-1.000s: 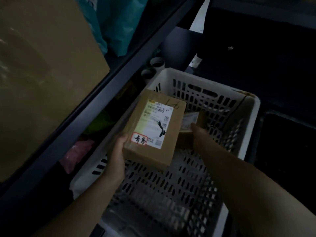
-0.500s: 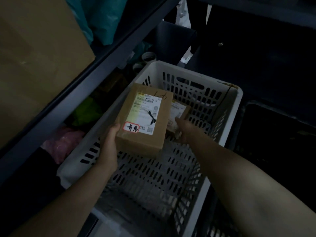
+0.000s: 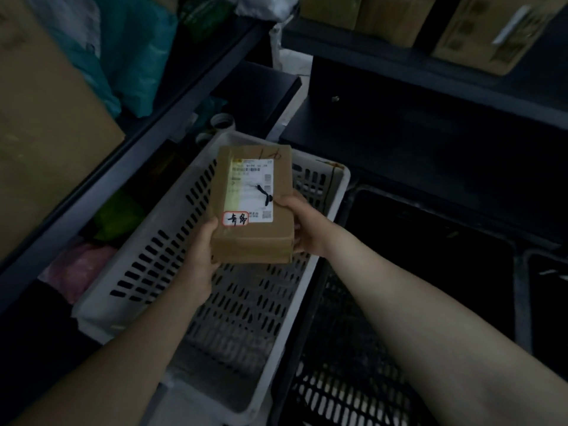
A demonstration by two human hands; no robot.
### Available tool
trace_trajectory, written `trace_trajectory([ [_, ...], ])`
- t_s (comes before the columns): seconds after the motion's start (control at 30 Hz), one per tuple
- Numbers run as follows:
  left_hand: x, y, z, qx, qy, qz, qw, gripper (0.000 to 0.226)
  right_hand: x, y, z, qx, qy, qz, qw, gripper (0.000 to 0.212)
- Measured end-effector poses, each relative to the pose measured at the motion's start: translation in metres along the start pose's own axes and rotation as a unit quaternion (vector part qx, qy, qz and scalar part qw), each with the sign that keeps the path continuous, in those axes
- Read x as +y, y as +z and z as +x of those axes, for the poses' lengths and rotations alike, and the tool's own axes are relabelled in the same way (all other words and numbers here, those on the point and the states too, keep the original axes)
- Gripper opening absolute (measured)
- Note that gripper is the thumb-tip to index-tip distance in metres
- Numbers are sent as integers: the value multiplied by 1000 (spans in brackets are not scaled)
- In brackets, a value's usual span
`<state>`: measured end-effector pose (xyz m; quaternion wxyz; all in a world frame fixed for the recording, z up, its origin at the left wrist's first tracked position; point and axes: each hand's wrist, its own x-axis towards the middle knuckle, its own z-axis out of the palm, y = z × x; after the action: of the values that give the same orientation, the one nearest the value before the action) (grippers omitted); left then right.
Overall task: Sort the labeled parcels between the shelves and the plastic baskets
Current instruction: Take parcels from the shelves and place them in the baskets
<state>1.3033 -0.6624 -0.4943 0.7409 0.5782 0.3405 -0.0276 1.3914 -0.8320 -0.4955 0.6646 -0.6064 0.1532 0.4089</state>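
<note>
Together left hand (image 3: 201, 252), right hand (image 3: 305, 226) grip one labeled parcel (image 3: 252, 192).

The parcel (image 3: 252, 207) is held between the left hand (image 3: 199, 250) and right hand (image 3: 307, 229), above the basket (image 3: 147, 272). A shelf (image 3: 129, 167) runs along its left; a second basket (image 3: 353, 379) lies right.

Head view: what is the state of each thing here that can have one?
parcel: held above the white basket, label facing up.
left hand: grips the parcel's near left corner.
right hand: grips its right edge, thumb on top.
white basket: upright, under the parcel.
black basket: contents too dark to tell.
</note>
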Motion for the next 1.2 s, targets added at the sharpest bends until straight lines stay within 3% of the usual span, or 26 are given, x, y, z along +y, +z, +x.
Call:
trace_trajectory([
  [0.1, 10, 21, -3, -30, 34, 59, 997, 8, -4, -11, -7, 46, -22, 44, 998, 65],
  [0.27, 32, 40, -1, -33, 87, 100, 991, 13, -11, -19, -26, 78, -69, 88, 991, 59],
  [0.43, 61, 81, -15, -115, 109, 133, 978, 26, -35, -52, -72, 144, -133, 93, 976, 57],
  [0.63, 62, 166, -47, -217, 130, 164, 953, 16, -24, -126, -150, 255, -165, 126, 944, 57],
  [0.83, 10, 267, -113, -359, 112, 261, 889, 14, 42, -223, -253, 372, -177, 198, 889, 46],
  [0.97, -42, 331, -168, -426, 136, 323, 834, 18, 103, -295, -310, 425, -164, 238, 858, 53],
  [1.1, -101, 379, -199, -422, 157, 392, 802, 23, 163, -362, -340, 435, -134, 272, 848, 53],
  [1.2, -138, 404, -207, -388, 189, 451, 781, 24, 207, -401, -344, 419, -93, 272, 861, 56],
])
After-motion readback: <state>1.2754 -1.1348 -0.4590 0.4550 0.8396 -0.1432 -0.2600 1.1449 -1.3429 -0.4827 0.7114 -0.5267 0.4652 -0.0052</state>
